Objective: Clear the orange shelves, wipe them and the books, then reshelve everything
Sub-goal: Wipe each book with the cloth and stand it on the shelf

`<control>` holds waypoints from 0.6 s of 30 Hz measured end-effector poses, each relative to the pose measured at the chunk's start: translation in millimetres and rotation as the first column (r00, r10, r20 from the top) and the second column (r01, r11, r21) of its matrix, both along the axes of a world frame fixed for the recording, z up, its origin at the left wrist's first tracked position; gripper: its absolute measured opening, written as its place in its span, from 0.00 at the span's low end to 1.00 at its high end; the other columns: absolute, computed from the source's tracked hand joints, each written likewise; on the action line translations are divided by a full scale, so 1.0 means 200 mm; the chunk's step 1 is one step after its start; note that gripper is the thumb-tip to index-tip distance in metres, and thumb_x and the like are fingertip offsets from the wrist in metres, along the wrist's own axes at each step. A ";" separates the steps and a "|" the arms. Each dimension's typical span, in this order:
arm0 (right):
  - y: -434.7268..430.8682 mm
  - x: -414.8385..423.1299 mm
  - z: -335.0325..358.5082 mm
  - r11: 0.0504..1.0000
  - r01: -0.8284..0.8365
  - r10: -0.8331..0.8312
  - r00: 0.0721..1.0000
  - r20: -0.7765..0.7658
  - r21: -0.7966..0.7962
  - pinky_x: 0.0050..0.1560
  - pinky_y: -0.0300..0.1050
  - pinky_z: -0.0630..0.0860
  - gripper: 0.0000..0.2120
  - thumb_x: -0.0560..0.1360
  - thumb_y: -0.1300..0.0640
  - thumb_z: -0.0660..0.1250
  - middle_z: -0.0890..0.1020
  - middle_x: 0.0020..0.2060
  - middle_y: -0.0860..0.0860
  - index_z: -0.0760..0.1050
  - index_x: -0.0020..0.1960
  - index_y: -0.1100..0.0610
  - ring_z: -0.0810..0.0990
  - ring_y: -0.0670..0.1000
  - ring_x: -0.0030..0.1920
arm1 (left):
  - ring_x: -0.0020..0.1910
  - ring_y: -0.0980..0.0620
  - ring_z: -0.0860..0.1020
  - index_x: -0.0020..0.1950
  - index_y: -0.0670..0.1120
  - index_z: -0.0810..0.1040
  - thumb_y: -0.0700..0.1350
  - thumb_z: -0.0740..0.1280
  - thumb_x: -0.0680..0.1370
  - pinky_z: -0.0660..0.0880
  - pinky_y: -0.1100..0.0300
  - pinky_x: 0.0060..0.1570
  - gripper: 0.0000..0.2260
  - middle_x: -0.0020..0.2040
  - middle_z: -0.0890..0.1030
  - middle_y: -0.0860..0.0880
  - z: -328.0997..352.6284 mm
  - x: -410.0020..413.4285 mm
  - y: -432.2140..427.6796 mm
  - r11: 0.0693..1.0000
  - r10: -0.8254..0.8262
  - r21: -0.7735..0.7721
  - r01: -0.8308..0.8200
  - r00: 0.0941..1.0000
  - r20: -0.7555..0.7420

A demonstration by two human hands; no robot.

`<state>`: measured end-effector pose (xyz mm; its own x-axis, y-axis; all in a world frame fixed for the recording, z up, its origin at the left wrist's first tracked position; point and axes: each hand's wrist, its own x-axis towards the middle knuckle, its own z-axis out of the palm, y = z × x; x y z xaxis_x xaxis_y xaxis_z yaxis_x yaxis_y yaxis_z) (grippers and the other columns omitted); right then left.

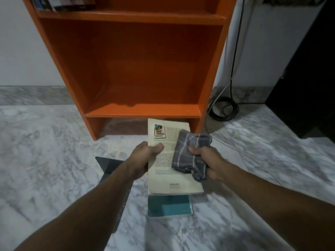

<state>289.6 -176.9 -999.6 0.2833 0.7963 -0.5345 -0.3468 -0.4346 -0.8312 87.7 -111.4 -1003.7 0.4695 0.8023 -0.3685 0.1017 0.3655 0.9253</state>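
My left hand (145,158) grips the left edge of a cream paperback (163,180), thumb on its back cover, holding it above the floor. My right hand (204,160) holds a bunched grey striped cloth (190,151) pressed against the book's right half. The orange shelf unit (143,111) stands just beyond; its big lower compartment holds nothing. Several books (63,3) lean on the upper shelf at the top left.
On the marble floor below the held book lies a teal book (169,205). A dark flat book (110,165) lies under my left forearm. Black cables (224,109) coil on the floor right of the shelf, beside a dark cabinet (308,87).
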 end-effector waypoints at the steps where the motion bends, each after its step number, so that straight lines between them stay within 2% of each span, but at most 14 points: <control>1: 0.00 0.01 0.07 0.999 -0.018 0.018 1.000 0.009 0.050 0.45 0.55 0.82 0.11 0.74 0.66 0.70 0.85 0.48 0.60 0.77 0.56 0.63 0.85 0.60 0.47 | 0.56 0.37 0.82 0.63 0.38 0.76 0.41 0.65 0.80 0.76 0.38 0.59 0.13 0.57 0.83 0.38 0.04 0.00 0.01 1.000 -0.012 0.004 0.012 1.000 0.027; 4: -0.02 0.05 0.23 0.983 -0.079 0.076 0.997 0.021 0.165 0.49 0.57 0.81 0.13 0.75 0.67 0.69 0.85 0.51 0.59 0.77 0.59 0.63 0.84 0.60 0.49 | 0.58 0.37 0.80 0.65 0.39 0.76 0.42 0.66 0.79 0.75 0.41 0.62 0.15 0.59 0.82 0.38 0.22 0.02 0.06 0.998 0.058 -0.023 -0.055 0.987 0.147; 7: -0.06 0.05 0.34 0.962 -0.148 0.145 0.989 0.029 0.230 0.50 0.56 0.81 0.15 0.75 0.67 0.69 0.84 0.52 0.58 0.76 0.61 0.60 0.84 0.59 0.51 | 0.58 0.38 0.81 0.65 0.40 0.77 0.51 0.63 0.82 0.74 0.41 0.63 0.18 0.59 0.82 0.40 0.38 0.06 0.10 0.991 0.132 -0.009 -0.133 0.969 0.210; 9: -0.09 0.04 0.44 0.937 -0.247 0.208 0.963 0.174 0.246 0.48 0.53 0.81 0.17 0.74 0.66 0.70 0.84 0.54 0.56 0.75 0.61 0.57 0.84 0.56 0.50 | 0.58 0.38 0.80 0.65 0.39 0.76 0.53 0.62 0.82 0.72 0.40 0.65 0.20 0.59 0.82 0.39 0.44 0.07 0.11 0.986 0.162 0.007 -0.169 0.957 0.242; 10: -0.10 0.04 0.51 0.918 -0.328 0.252 0.916 0.314 0.222 0.48 0.51 0.81 0.19 0.73 0.65 0.72 0.84 0.54 0.55 0.74 0.62 0.56 0.84 0.54 0.51 | 0.60 0.36 0.79 0.65 0.39 0.76 0.54 0.63 0.81 0.71 0.38 0.66 0.21 0.61 0.81 0.38 0.46 0.06 0.12 0.983 0.174 0.009 -0.182 0.952 0.253; 12: -0.08 0.08 0.67 0.889 -0.439 0.282 0.751 0.598 0.131 0.48 0.49 0.80 0.22 0.71 0.62 0.73 0.82 0.53 0.53 0.73 0.63 0.53 0.83 0.53 0.51 | 0.62 0.35 0.78 0.65 0.38 0.76 0.54 0.66 0.78 0.70 0.37 0.66 0.23 0.62 0.80 0.37 0.50 0.06 0.12 0.973 0.216 0.017 -0.229 0.937 0.275; 13: -0.05 0.10 0.77 0.893 -0.429 0.217 0.678 0.702 0.139 0.48 0.48 0.80 0.23 0.70 0.61 0.74 0.82 0.53 0.52 0.72 0.63 0.53 0.82 0.53 0.51 | 0.60 0.35 0.79 0.64 0.38 0.77 0.54 0.67 0.77 0.72 0.37 0.64 0.23 0.61 0.81 0.37 0.53 0.05 0.12 0.965 0.244 0.028 -0.261 0.930 0.277; 14: -0.01 0.11 0.87 0.899 -0.386 0.080 0.612 0.787 0.209 0.49 0.49 0.79 0.24 0.70 0.60 0.74 0.81 0.53 0.51 0.72 0.64 0.52 0.82 0.52 0.52 | 0.58 0.36 0.81 0.64 0.38 0.78 0.55 0.68 0.77 0.73 0.38 0.63 0.23 0.59 0.82 0.38 0.55 0.05 0.12 0.960 0.256 0.045 -0.277 0.929 0.267; 16: 0.06 0.11 1.04 0.833 -0.362 -0.253 0.426 0.869 0.420 0.50 0.45 0.78 0.27 0.71 0.61 0.73 0.80 0.57 0.51 0.70 0.67 0.51 0.80 0.51 0.55 | 0.55 0.38 0.82 0.63 0.40 0.79 0.56 0.66 0.78 0.75 0.40 0.60 0.23 0.56 0.83 0.40 0.59 0.05 0.11 0.961 0.246 0.057 -0.269 0.934 0.260; 17: 0.09 0.09 1.10 0.782 -0.421 -0.344 0.322 0.882 0.459 0.51 0.43 0.77 0.29 0.72 0.64 0.72 0.78 0.61 0.52 0.68 0.70 0.51 0.79 0.52 0.57 | 0.56 0.37 0.81 0.63 0.40 0.78 0.57 0.64 0.79 0.75 0.40 0.60 0.23 0.57 0.83 0.40 0.61 0.05 0.09 0.967 0.227 0.048 -0.249 0.934 0.276; 18: 0.11 0.05 1.12 0.742 -0.512 -0.369 0.225 0.902 0.432 0.53 0.42 0.76 0.31 0.72 0.67 0.70 0.77 0.63 0.53 0.66 0.71 0.51 0.78 0.53 0.60 | 0.58 0.37 0.81 0.64 0.40 0.78 0.57 0.63 0.79 0.75 0.40 0.61 0.23 0.58 0.82 0.39 0.63 0.05 0.09 0.972 0.212 0.035 -0.232 0.932 0.295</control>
<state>299.2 -154.8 -774.9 0.0989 0.7852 0.6113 0.8338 0.2699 -0.4816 98.6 -94.2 -878.1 0.3543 0.9166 -0.1854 -0.2489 0.2836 0.9261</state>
